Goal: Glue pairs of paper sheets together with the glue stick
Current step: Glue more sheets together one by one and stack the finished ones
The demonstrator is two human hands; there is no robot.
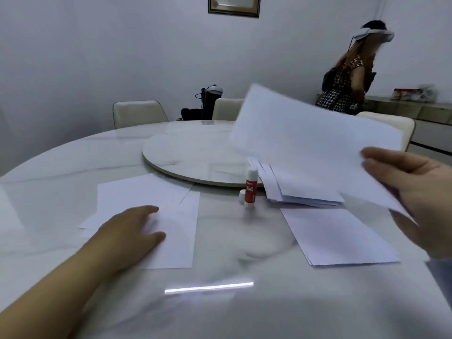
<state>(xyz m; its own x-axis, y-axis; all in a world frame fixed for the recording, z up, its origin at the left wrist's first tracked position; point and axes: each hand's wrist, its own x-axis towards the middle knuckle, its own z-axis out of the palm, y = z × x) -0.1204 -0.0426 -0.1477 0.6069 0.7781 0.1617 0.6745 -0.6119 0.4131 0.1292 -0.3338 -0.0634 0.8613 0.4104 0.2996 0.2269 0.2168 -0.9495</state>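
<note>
From the head camera I see my left hand [137,228] resting flat, fingers relaxed, on a sheet [156,216] lying near left on the surface [220,314]. My right hand [415,199] pinches a raised sheet [305,143] at right. The glue stick [250,188] stands upright between them, beside a loose pile of sheets [300,189].

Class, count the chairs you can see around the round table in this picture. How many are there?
3. One chair stands at the far left, a second behind the middle, a third at the far right behind the raised sheet; others may be hidden.
</note>
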